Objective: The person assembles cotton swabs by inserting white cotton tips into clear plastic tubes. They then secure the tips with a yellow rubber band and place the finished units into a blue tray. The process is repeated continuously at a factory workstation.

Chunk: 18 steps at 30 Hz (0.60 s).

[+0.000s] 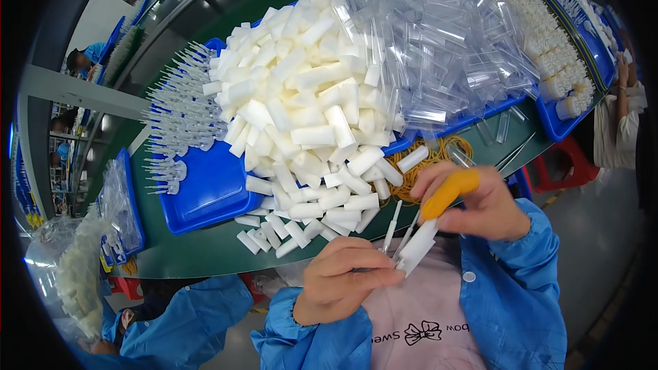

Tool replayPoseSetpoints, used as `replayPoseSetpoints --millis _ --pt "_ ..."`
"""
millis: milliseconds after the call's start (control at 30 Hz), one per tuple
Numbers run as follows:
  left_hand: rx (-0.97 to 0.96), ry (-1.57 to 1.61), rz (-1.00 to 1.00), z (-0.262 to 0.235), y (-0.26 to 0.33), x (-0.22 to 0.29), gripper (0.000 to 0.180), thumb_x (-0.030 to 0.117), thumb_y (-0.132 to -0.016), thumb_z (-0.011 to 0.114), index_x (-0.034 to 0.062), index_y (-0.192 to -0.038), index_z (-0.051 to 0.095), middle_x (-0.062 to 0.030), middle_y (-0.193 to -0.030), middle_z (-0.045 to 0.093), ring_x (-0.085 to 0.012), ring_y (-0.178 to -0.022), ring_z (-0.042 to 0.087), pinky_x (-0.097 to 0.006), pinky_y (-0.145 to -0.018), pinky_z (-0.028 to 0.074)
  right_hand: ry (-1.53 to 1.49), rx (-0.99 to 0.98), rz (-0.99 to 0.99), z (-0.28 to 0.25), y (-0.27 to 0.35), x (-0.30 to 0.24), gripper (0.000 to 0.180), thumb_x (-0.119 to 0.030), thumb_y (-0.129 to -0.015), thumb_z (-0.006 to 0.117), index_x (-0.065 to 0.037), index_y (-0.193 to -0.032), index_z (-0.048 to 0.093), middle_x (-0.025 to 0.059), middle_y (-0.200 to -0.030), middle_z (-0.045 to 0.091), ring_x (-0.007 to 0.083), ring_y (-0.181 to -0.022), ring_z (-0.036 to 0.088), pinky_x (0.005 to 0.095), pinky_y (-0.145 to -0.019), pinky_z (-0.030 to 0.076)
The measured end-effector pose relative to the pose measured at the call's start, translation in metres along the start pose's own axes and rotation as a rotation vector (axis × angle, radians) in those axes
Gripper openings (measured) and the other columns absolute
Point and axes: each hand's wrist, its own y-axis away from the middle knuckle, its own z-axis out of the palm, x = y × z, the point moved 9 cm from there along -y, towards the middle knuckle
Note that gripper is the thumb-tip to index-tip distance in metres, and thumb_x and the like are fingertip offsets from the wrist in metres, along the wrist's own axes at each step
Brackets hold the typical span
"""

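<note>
With your right hand (480,202), its forefinger in a yellow cot, pinching a white cap (417,248) near your chest and your left hand (343,277) gripping thin white sticks (393,227) beside it, a slight tilt could jam them or drop the cap.

White plastic caps (308,109), clear tubes (439,48), blue trays (205,195), green table (205,253), orange finger cot (449,192), blue sleeves (514,281).
</note>
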Motion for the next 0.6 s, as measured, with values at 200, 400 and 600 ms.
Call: replayPoseSetpoints --millis 200,400,600 --pt "0.262 -0.045 -0.271 -0.005 0.002 -0.007 0.029 -0.003 -0.065 0.073 0.0017 -0.094 0.068 -0.0139 -0.094 0.063 -0.0261 -0.087 0.061 -0.03 -0.069 0.05 0.055 0.017 -0.01 0.017 0.007 -0.001 0.018 -0.006 -0.077 0.069 -0.004 -0.095 0.066 0.0086 -0.102 0.06 0.0212 -0.096 0.056 0.0329 -0.085 0.043" --pt "0.168 -0.004 -0.365 -0.006 0.018 -0.024 0.029 -0.002 -0.066 0.075 0.0009 -0.094 0.067 -0.0121 -0.091 0.063 -0.0224 -0.084 0.062 -0.029 -0.069 0.05 0.302 0.084 -0.104 0.0 -0.003 -0.021 0.021 -0.007 -0.072 0.072 -0.005 -0.093 0.067 0.007 -0.097 0.06 0.0229 -0.092 0.056 0.0344 -0.082 0.044" --pt "0.397 0.057 -0.357 -0.025 0.027 -0.032 0.026 -0.005 -0.067 0.073 -0.0003 -0.092 0.067 -0.011 -0.09 0.06 -0.0197 -0.079 0.056 -0.027 -0.071 0.045 1.345 0.24 -0.235 0.009 -0.018 -0.012 0.019 -0.013 -0.066 0.063 -0.009 -0.084 0.067 0.0021 -0.085 0.05 0.0186 -0.078 0.048 0.034 -0.076 0.036"
